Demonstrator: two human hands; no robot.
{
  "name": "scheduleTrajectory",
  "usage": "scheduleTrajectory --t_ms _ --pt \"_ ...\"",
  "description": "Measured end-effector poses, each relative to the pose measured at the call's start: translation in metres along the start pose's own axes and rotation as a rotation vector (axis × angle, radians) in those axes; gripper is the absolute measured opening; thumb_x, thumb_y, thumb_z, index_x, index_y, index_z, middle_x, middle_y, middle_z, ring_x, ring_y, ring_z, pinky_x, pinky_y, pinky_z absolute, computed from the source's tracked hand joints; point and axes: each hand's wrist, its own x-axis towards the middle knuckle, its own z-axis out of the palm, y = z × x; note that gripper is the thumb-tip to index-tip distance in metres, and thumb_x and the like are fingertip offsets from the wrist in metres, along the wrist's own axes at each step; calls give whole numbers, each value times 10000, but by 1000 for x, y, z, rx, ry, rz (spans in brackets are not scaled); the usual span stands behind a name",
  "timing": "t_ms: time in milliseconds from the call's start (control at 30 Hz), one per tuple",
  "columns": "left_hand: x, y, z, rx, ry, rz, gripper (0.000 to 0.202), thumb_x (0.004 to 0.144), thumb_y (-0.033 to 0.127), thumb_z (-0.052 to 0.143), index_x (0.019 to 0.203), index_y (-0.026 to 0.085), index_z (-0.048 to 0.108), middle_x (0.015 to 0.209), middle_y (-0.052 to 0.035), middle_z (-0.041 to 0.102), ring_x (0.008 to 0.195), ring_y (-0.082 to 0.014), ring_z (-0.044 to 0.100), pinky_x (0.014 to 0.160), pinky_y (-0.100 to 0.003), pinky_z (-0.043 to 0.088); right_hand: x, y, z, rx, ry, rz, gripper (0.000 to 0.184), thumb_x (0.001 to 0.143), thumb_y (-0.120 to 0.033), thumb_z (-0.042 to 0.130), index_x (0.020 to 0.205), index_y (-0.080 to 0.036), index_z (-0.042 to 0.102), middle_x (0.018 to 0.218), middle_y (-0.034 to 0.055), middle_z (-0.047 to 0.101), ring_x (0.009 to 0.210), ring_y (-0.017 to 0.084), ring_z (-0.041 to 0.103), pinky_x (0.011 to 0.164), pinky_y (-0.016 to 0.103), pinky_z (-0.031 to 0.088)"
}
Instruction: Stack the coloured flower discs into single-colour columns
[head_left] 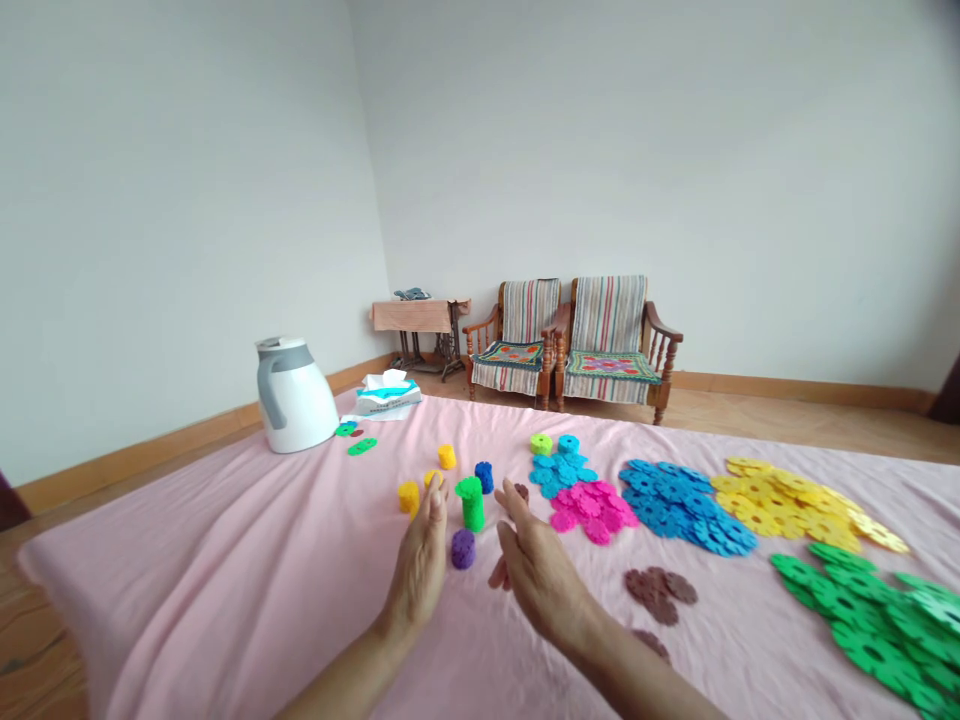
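My left hand (pixel 424 545) is held on edge over the pink cloth with its fingers stretched forward. Facing it, my right hand (pixel 534 560) has its fingers apart and holds nothing. Between the two stand a tall stack of green notched discs (pixel 472 503) and, nearer to me, a short purple stack (pixel 463 549). A dark blue stack (pixel 484 477) is just behind the green one. Yellow stacks (pixel 408 497) stand left of and beyond my left hand, one partly hidden by its fingertips. Brown discs (pixel 522 491) show just past my right fingertips.
Loose discs lie in piles to the right: light blue (pixel 559 474), pink (pixel 594 510), blue (pixel 682 505), yellow (pixel 795 500), brown (pixel 660 592) and green (pixel 885 625). A white kettle (pixel 300 405) and a tissue box (pixel 387 398) stand at the back left. Two chairs (pixel 607 345) are beyond the table.
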Motion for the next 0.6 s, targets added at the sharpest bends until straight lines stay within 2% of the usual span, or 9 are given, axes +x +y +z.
scheduleTrajectory --t_ms 133,200,367,500,600 --pt "-6 6 2 -20 -1 7 571 916 546 288 1390 237 366 1442 -43 397 1387 -197 209 1133 -365 239 9 10 20 14 19 1 621 887 -316 345 1447 -100 185 551 -24 536 458 151 548 472 272 479" --pt "-9 11 5 -69 -23 2 614 901 558 288 1407 214 335 1469 -45 350 1392 -191 186 1145 -353 201 13 12 25 46 37 -3 643 878 -287 338 1461 -111 132 558 -28 522 457 150 543 457 267 475" --pt "-11 17 8 -157 -64 -33 723 871 574 291 1450 149 207 1531 -63 179 1404 -163 100 1152 -306 143 18 13 30 99 16 -33 642 857 -233 324 1463 -120 144 636 8 569 488 150 548 494 279 498" --pt "-10 15 8 -77 -53 -11 671 880 574 279 1422 179 297 1519 -48 228 1404 -172 92 1149 -308 152 17 22 33 146 -11 31 650 864 -243 330 1464 -121 113 605 -13 543 445 128 518 466 257 470" --pt "-11 15 8 -59 -43 7 621 893 544 291 1417 212 322 1499 -37 285 1398 -182 144 1138 -325 206 17 29 35 153 -6 10 638 877 -275 330 1462 -135 116 626 -4 561 462 122 523 482 254 474"
